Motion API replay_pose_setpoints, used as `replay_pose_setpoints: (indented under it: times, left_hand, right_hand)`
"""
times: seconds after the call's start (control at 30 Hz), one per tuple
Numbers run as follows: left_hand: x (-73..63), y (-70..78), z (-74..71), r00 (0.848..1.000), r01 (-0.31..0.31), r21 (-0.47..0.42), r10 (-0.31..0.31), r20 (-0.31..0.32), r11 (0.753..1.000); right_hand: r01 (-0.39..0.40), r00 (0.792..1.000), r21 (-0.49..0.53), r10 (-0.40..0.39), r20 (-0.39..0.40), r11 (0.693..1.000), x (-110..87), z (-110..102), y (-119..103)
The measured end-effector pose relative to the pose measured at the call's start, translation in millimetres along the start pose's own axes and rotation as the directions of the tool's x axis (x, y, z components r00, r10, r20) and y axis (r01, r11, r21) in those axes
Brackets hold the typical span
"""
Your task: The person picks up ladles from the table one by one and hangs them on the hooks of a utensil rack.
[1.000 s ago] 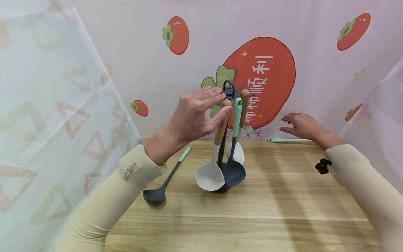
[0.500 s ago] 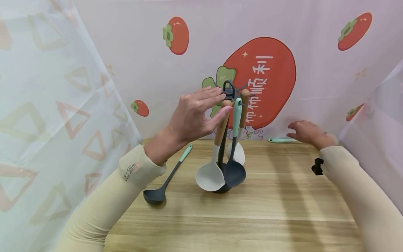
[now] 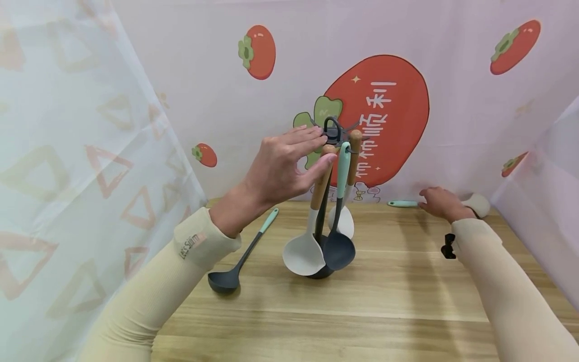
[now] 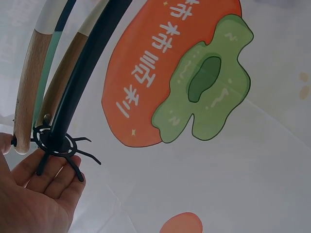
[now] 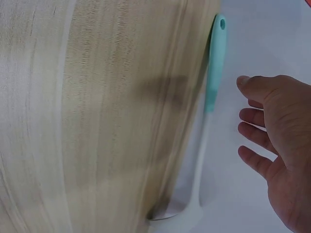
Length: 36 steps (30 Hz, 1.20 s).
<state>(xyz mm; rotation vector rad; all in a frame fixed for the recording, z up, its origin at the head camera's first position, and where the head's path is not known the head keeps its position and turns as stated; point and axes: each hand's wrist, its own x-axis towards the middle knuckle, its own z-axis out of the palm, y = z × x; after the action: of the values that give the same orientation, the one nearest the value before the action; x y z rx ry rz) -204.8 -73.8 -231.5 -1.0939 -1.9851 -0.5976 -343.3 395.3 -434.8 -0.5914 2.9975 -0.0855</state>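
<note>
My left hand (image 3: pixel 287 161) touches the top of a dark utensil stand (image 3: pixel 333 133). Its fingers lie straight along the hooks, and the thumb is by a wooden handle end. In the left wrist view those fingers (image 4: pixel 58 177) are behind the ring of hooks (image 4: pixel 56 141). From the stand hang a white ladle (image 3: pixel 303 254) with a wooden handle, a dark ladle (image 3: pixel 340 250) with a mint handle, and another white-headed utensil (image 3: pixel 346 221) behind. My right hand (image 3: pixel 441 203) is over a white ladle (image 5: pixel 199 165) with a mint handle; in the right wrist view its relaxed fingers are apart from the handle.
A dark ladle with a mint handle (image 3: pixel 224 280) lies on the wooden table (image 3: pixel 384 311), left of the stand. A white cloth wall (image 3: pixel 181 50) with printed persimmons rises along the table's back edge, and more cloth encloses both sides.
My right hand has moved down and slightly right, onto the mint-handled white ladle by the back wall, and its white bowl now shows. My left hand has stayed at the stand's top.
</note>
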Motion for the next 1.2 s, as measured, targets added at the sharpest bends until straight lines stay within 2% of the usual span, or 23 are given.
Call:
replay_pose_setpoints:
  times: [0.33,0.67,1.0,1.2]
  left_hand:
    - [-0.2,0.9,-1.4,1.000,0.014,-0.008,-0.014,0.011,1.000]
    - [-0.4,0.0,-3.0,1.000,0.010,-0.009,-0.010,0.017,1.000]
    - [-0.1,-0.3,-2.0,1.000,0.008,-0.012,-0.008,0.019,1.000]
    - [0.1,-0.3,-1.5,1.000,0.006,-0.017,-0.005,0.018,1.000]
  right_hand:
    - [-0.033,0.999,0.026,0.033,0.022,0.999,-1.9,14,6]
    - [-0.001,1.000,0.059,0.002,-0.007,0.998,5.7,37,12]
    - [-0.040,0.999,0.051,0.041,-0.006,0.998,7.1,40,8]
    - [-0.040,0.999,0.064,0.042,-0.033,0.997,5.5,43,8]
